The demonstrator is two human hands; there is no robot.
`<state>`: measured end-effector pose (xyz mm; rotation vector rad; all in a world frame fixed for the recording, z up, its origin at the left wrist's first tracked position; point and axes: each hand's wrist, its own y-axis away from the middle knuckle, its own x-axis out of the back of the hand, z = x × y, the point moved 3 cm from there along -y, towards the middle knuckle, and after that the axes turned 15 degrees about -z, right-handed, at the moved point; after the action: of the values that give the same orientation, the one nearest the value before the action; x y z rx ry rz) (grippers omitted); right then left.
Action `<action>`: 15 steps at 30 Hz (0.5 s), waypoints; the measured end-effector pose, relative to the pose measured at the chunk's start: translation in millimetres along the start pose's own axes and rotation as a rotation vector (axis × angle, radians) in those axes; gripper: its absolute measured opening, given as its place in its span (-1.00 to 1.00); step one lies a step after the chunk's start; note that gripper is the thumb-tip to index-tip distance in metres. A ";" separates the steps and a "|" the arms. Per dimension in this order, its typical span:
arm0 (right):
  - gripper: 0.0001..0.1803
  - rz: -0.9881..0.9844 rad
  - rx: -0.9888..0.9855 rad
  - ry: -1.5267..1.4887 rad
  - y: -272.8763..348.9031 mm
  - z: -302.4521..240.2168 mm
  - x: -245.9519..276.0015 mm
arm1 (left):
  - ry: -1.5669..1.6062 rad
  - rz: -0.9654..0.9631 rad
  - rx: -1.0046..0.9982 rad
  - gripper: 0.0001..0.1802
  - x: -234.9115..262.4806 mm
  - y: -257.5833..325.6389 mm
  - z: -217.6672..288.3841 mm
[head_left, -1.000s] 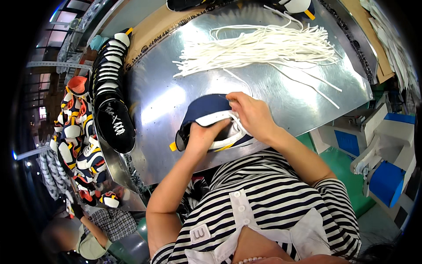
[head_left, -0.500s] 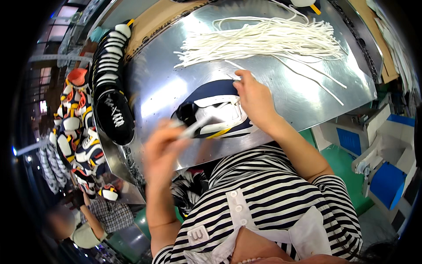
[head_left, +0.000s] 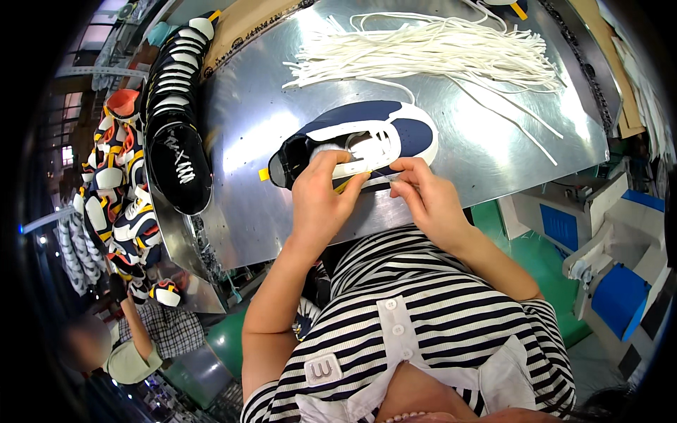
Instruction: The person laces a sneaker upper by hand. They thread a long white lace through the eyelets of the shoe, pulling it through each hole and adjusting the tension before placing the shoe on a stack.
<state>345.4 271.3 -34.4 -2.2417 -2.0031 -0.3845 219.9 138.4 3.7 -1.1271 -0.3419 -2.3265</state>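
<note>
A navy and white shoe point(head_left: 412, 134) with a yellow heel tab lies on the metal tabletop in front of me, toe to the right. White lace crosses its front eyelets. My left hand point(head_left: 321, 201) grips the near side of its opening, fingertips by the tongue and thumb at the edge. My right hand point(head_left: 430, 204) is closed in a pinch at the near eyelet edge, close to the left thumb. Something thin shows between the two hands, too fine to make out. Behind the shoe is a bundle of loose white laces point(head_left: 423, 56).
A row of nested dark shoes point(head_left: 180, 169) lines the table's left edge. Further left, several colourful shoes point(head_left: 130, 218) are piled beside another person point(head_left: 134, 345). Grey-white equipment with blue panels point(head_left: 620, 296) stands to the right of the metal table point(head_left: 486, 162).
My left hand has come up and right from its blurred place near the heel to the shoe's opening. My right hand has dropped from the toe's far side to the near eyelets.
</note>
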 end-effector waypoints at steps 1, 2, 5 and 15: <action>-0.75 -0.001 -0.003 0.002 0.0 -0.5 0.5 | 0.011 0.003 0.012 -0.69 0.3 -0.6 -0.1; -0.75 -0.003 -0.007 0.003 -0.1 -0.4 0.6 | 0.022 0.005 0.027 -0.69 0.4 -0.8 -0.3; -0.75 -0.020 -0.010 0.049 -5.7 -0.5 2.2 | 0.013 -0.029 0.068 -0.71 1.3 -3.6 -1.3; -0.74 -0.147 -0.173 -0.044 -25.4 -6.6 1.9 | 0.004 -0.071 -0.143 -0.75 -5.7 4.7 1.5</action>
<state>319.7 274.6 -29.8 -2.2229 -2.2460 -0.5476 226.4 137.1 0.2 -1.1956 -0.2205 -2.4473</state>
